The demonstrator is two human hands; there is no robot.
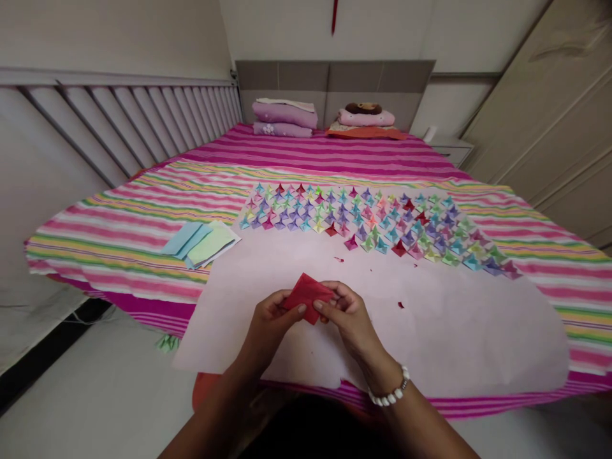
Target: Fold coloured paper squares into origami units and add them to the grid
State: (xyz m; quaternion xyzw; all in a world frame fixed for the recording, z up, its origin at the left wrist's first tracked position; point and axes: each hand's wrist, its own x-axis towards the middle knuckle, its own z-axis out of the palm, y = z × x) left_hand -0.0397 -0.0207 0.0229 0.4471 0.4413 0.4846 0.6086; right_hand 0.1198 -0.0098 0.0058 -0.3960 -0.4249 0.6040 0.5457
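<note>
Left hand [266, 319], right hand [348, 313] pinch red paper [306, 293], covering its corners.

Matt red paper [308, 294] – smooth white paper sheet [430, 331] – striped cloth bedspread [143, 223].

The paper [308, 294] you hold is solid red, with no print on it. Your big sheet [454, 319] is a pale pinkish white, dotted with a few red scraps [400, 305]. Your bedspread [119, 236] runs in stripes of magenta, pink, yellow and green. Your small folded pieces [363, 220] mix blue, purple, pink, green, yellow and red. The flat sheets [201, 242] are light blue and pale green. Your bracelet [391, 396] is white beads. The headboard [335, 80] is grey, the pillows [284, 115] lilac and pink.
</note>
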